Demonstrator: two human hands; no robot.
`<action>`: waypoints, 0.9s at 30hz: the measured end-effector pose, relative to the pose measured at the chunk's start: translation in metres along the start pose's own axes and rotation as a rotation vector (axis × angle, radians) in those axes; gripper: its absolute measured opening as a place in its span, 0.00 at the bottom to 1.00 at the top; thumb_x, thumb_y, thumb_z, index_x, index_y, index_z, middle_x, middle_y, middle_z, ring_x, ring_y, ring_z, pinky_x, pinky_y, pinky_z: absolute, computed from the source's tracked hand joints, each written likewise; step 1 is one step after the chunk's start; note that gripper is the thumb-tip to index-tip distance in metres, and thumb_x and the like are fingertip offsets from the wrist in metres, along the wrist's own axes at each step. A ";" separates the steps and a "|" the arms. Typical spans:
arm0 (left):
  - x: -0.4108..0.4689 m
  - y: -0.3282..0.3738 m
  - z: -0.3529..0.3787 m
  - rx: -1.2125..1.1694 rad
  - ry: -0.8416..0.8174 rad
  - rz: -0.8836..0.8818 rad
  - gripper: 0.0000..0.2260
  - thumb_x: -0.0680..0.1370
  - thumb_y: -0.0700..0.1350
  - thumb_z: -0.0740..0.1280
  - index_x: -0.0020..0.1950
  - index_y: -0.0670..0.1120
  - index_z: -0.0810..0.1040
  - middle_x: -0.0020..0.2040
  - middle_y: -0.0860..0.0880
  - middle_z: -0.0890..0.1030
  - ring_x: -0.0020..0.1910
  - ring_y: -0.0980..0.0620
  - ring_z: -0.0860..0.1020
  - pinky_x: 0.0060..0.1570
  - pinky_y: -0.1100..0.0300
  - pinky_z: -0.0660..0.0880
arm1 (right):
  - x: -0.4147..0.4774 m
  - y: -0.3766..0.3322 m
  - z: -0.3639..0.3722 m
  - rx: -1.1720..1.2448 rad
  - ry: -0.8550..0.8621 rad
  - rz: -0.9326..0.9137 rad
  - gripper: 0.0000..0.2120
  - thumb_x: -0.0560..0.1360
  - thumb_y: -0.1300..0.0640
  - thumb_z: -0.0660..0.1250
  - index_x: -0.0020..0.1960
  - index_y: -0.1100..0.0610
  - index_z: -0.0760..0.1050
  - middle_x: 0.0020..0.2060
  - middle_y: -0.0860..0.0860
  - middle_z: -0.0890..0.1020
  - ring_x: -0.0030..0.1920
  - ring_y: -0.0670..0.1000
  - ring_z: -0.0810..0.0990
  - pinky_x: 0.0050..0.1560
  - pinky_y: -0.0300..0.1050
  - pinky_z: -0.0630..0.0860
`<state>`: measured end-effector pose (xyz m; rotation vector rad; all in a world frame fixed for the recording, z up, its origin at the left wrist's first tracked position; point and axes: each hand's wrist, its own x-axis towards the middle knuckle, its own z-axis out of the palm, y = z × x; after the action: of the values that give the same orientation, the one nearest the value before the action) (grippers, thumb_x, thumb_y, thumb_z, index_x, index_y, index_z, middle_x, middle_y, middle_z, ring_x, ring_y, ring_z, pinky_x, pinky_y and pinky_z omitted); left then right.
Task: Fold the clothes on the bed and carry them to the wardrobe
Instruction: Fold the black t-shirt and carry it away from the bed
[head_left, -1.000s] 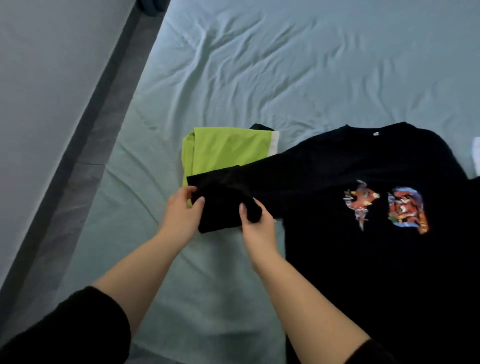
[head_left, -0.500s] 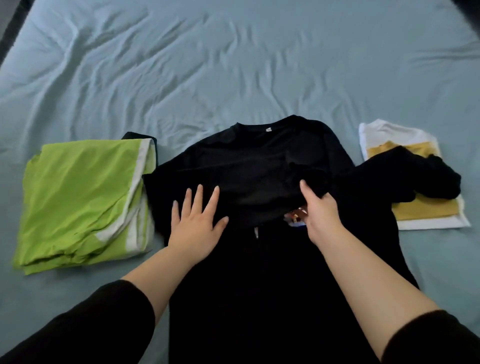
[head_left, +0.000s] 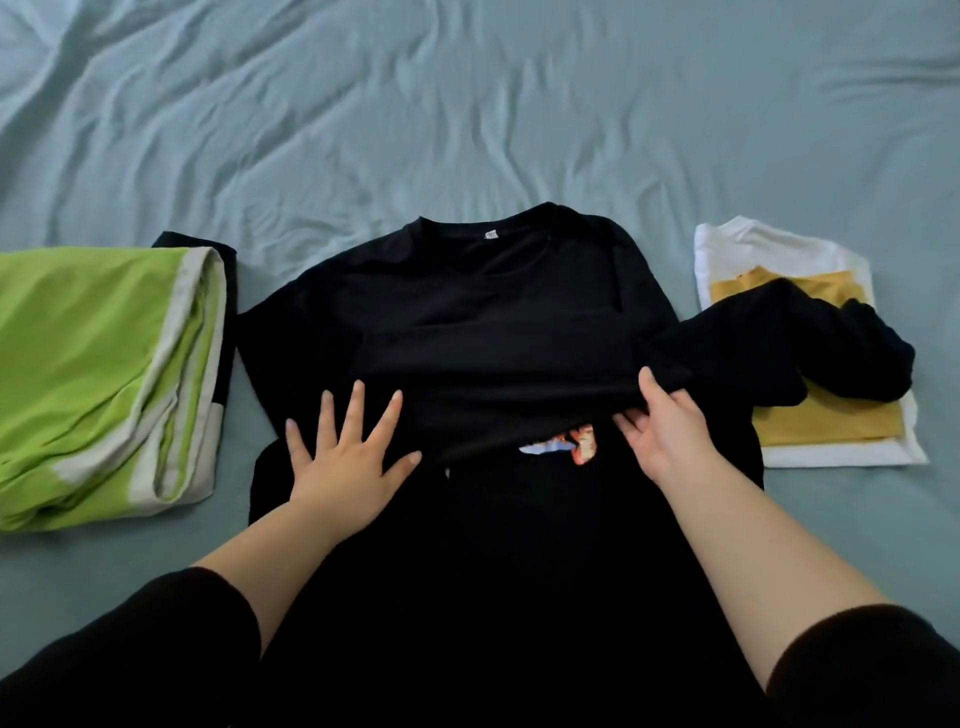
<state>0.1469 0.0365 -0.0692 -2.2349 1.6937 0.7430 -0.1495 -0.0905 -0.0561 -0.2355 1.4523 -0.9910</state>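
- The left hand (head_left: 348, 457) lies flat on the black sweatshirt (head_left: 493, 312). Its fingers are straight and spread, pressing the near-left part of the chest, and it holds nothing.
- The right hand (head_left: 665, 431) pinches the near edge of the folded-over layer. The thumb is on top and the fingers are tucked under the cloth, raising it a little.
- A second ago both hands held the left sleeve's cuff out beside the green pile. Now that sleeve lies across the chest and hides most of the coloured print (head_left: 571, 447), of which only a sliver shows under the lifted edge.
- I judge that the first sleeve fold is made and is being smoothed. The right sleeve (head_left: 857, 353) is not yet folded in and sprawls rightward over the neighbouring pile.
- The sweatshirt lies in the middle of the bed, collar far and body near, running out of the bottom of the view.
- A folded green garment (head_left: 98, 374) sits just to its left, with a black edge showing at the garment's far side.
- A folded white and yellow garment (head_left: 826, 426) sits to the right, partly under the loose sleeve.
- The bed sheet (head_left: 467, 104) is pale blue-grey and creased, and it fills the rest of the view.
- No wardrobe is in sight, so the carrying looks some way off.
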 end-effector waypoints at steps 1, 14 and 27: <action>0.002 -0.001 0.000 0.006 -0.062 0.007 0.34 0.74 0.73 0.45 0.73 0.67 0.32 0.78 0.51 0.33 0.75 0.43 0.31 0.69 0.35 0.33 | 0.003 -0.003 -0.005 -0.110 0.015 0.009 0.08 0.78 0.57 0.66 0.57 0.55 0.75 0.55 0.53 0.81 0.52 0.54 0.81 0.44 0.47 0.79; -0.017 -0.033 -0.035 -0.488 0.257 -0.019 0.20 0.82 0.48 0.57 0.75 0.51 0.66 0.75 0.51 0.67 0.74 0.51 0.63 0.70 0.55 0.63 | -0.039 0.031 0.096 -1.187 -0.348 -0.028 0.18 0.79 0.46 0.61 0.41 0.58 0.79 0.30 0.53 0.84 0.27 0.47 0.80 0.25 0.37 0.72; -0.028 -0.079 0.005 -0.675 0.324 -0.397 0.11 0.78 0.44 0.64 0.59 0.46 0.76 0.56 0.44 0.79 0.57 0.42 0.75 0.56 0.50 0.71 | -0.054 0.128 0.327 -1.803 -0.743 -0.715 0.25 0.72 0.38 0.67 0.62 0.52 0.75 0.59 0.49 0.79 0.61 0.53 0.76 0.62 0.51 0.68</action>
<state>0.2154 0.0859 -0.0671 -3.1708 1.1299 0.9943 0.2048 -0.1132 -0.0480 -2.2345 1.1105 0.2618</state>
